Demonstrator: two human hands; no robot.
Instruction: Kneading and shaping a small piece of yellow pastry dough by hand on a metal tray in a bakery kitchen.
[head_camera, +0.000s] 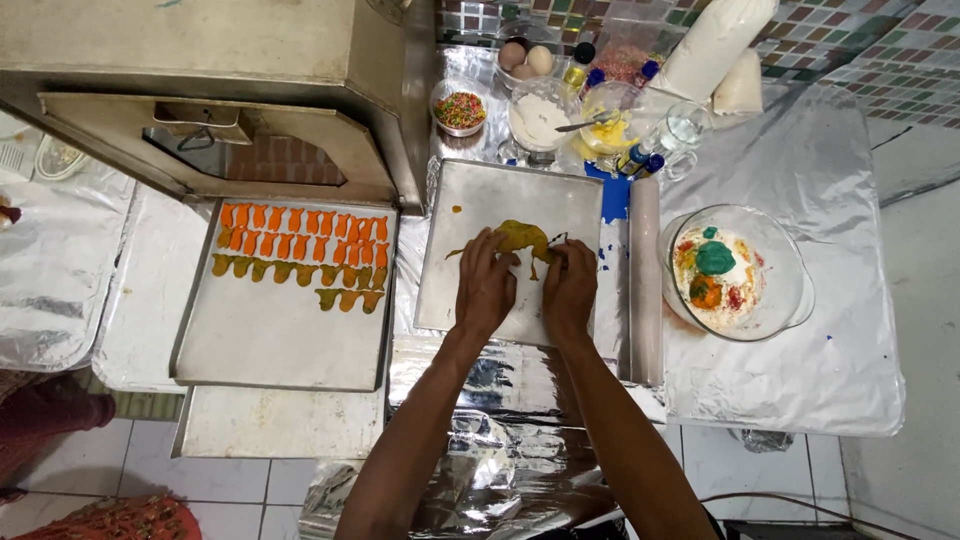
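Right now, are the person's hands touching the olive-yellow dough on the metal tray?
Touching. The head view shows the left hand and right hand with fingertips pressed on the olive-yellow dough lying on the metal tray.

Foil-covered worktop (800, 380) over white floor tiles (250, 490) near, multicoloured mosaic wall tiles (880, 50) far right, metal oven (200, 60) with open door far left.

Bright, even overhead light; glare on foil (800, 150); edges bowed.
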